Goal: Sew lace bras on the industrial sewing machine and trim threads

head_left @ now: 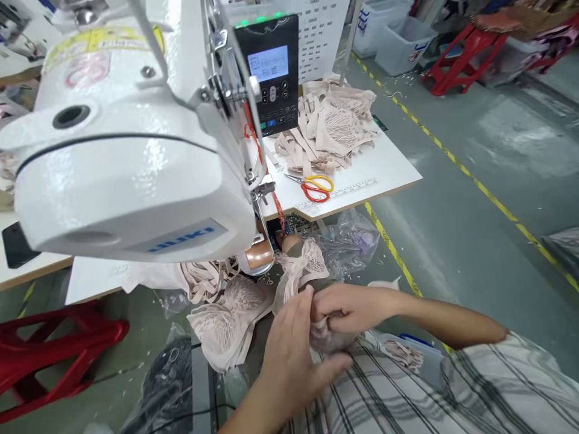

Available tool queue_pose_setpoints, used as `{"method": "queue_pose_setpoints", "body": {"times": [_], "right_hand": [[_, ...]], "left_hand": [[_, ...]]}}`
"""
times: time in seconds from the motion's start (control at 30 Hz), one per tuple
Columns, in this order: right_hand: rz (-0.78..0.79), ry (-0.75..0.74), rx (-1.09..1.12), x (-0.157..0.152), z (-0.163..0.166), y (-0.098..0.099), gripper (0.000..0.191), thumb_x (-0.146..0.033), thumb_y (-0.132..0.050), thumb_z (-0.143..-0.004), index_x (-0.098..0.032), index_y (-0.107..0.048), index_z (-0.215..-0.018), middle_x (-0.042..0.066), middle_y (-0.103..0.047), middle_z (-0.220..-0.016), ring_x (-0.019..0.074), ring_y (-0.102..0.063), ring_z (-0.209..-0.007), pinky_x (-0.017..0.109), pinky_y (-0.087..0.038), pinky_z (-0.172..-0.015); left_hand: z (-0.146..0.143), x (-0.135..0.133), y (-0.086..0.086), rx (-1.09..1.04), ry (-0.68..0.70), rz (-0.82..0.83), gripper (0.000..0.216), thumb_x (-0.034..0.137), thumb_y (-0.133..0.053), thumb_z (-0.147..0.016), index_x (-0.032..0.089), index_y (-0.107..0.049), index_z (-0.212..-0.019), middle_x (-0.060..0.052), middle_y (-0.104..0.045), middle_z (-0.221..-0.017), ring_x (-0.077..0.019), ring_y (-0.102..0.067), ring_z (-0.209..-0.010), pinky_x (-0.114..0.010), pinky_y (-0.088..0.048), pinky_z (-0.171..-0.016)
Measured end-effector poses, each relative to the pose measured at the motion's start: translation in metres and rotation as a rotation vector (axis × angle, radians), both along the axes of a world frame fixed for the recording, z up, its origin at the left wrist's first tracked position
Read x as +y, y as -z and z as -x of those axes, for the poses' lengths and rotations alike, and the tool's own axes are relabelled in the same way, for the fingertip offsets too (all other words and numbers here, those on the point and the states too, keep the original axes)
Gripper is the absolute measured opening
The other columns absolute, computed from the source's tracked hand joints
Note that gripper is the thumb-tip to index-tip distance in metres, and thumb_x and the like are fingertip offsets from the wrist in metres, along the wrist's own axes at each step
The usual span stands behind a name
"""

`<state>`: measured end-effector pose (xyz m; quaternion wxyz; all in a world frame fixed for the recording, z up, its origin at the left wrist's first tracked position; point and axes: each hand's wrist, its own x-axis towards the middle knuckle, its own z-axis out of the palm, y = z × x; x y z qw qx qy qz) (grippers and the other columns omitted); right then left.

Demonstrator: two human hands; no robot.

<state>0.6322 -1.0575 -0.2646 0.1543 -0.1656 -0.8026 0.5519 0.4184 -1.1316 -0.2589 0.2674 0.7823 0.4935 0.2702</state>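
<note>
Over my lap lies a pale pink lace bra [313,258], partly covered by my hands. My right hand [355,304] is closed, its curled fingers gripping the bra's fabric. Beside it, my left hand [292,352] rests against the same bra with fingers stretched out and thumb apart. Its fingertips meet the right hand's knuckles. Another pale pink lace bra [224,325] hangs to the left, below the white sewing machine [136,193]. The machine's rounded head stands in front of me and hides part of the table.
On the white tabletop [384,172] are scissors [316,187] with red and yellow handles and a pile of pink bra pieces [332,126]. A black control panel [269,75] stands behind. A red stool [54,355] is at left; a clear plastic bag [350,241] lies under the table.
</note>
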Motion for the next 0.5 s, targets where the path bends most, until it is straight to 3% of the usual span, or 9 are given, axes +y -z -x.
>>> {"method": "queue_pose_setpoints", "body": {"times": [0.07, 0.1, 0.13, 0.2, 0.27, 0.37, 0.5], "right_hand": [[-0.054, -0.011, -0.061, 0.024, 0.012, -0.004, 0.015, -0.018, -0.056, -0.088, -0.017, -0.07, -0.095, 0.005, -0.073, -0.094, 0.0144, -0.065, -0.084, 0.025, -0.049, -0.076], [-0.108, 0.083, -0.14, 0.043, 0.014, -0.006, 0.016, -0.026, -0.059, -0.092, -0.018, -0.071, -0.099, 0.005, -0.074, -0.098, 0.0151, -0.066, -0.085, 0.025, -0.05, -0.077], [-0.172, 0.246, -0.235, 0.067, 0.014, -0.008, 0.018, -0.032, -0.062, -0.093, -0.018, -0.071, -0.102, 0.005, -0.074, -0.1, 0.0161, -0.067, -0.087, 0.026, -0.051, -0.076], [-0.351, 0.734, -0.469, 0.123, 0.014, -0.011, 0.02, -0.033, -0.057, -0.099, -0.017, -0.07, -0.103, 0.005, -0.074, -0.099, 0.0166, -0.067, -0.088, 0.028, -0.053, -0.08], [-0.418, 0.933, -0.538, 0.178, 0.02, -0.015, 0.027, -0.028, -0.046, -0.104, -0.012, -0.064, -0.116, 0.013, -0.069, -0.118, 0.0221, -0.065, -0.104, 0.039, -0.053, -0.091], [-0.444, 0.98, -0.6, 0.242, 0.041, -0.018, 0.03, -0.034, -0.06, -0.1, -0.014, -0.063, -0.121, 0.01, -0.065, -0.125, 0.0238, -0.064, -0.113, 0.046, -0.055, -0.097], [-0.47, 0.885, -0.561, 0.283, 0.073, -0.017, 0.036, -0.036, -0.064, -0.097, -0.015, -0.062, -0.127, 0.011, -0.063, -0.129, 0.0238, -0.064, -0.112, 0.046, -0.057, -0.095]], "left_hand": [[-0.005, 0.01, 0.016, -0.125, 0.005, 0.367, 0.033, 0.049, -0.056, -0.091, 0.018, -0.064, -0.088, -0.007, -0.069, -0.079, -0.0207, -0.064, -0.071, -0.028, -0.047, -0.061], [-0.004, 0.017, 0.024, -0.177, -0.009, 0.503, 0.036, 0.05, -0.051, -0.092, 0.02, -0.056, -0.073, -0.001, -0.058, -0.065, -0.0165, -0.055, -0.06, -0.026, -0.04, -0.056], [-0.002, 0.022, 0.029, -0.218, -0.014, 0.6, 0.043, 0.053, -0.048, -0.092, 0.021, -0.046, -0.063, 0.002, -0.047, -0.057, -0.0137, -0.046, -0.055, -0.025, -0.034, -0.053], [0.002, 0.031, 0.034, -0.266, 0.003, 0.674, 0.052, 0.061, -0.048, -0.09, 0.022, -0.032, -0.058, 0.004, -0.033, -0.055, -0.0111, -0.034, -0.054, -0.025, -0.027, -0.053], [0.002, 0.033, 0.033, -0.289, 0.025, 0.676, 0.054, 0.063, -0.05, -0.088, 0.021, -0.033, -0.059, 0.004, -0.031, -0.057, -0.0108, -0.032, -0.056, -0.025, -0.025, -0.054], [-0.006, 0.033, 0.024, -0.313, -0.014, 0.62, 0.048, 0.061, -0.053, -0.087, 0.02, -0.044, -0.063, 0.003, -0.037, -0.061, -0.0122, -0.036, -0.06, -0.025, -0.028, -0.056], [-0.013, 0.033, 0.015, -0.323, -0.123, 0.573, 0.047, 0.06, -0.051, -0.086, 0.019, -0.045, -0.063, 0.002, -0.038, -0.061, -0.0128, -0.037, -0.061, -0.026, -0.03, -0.057]]}}
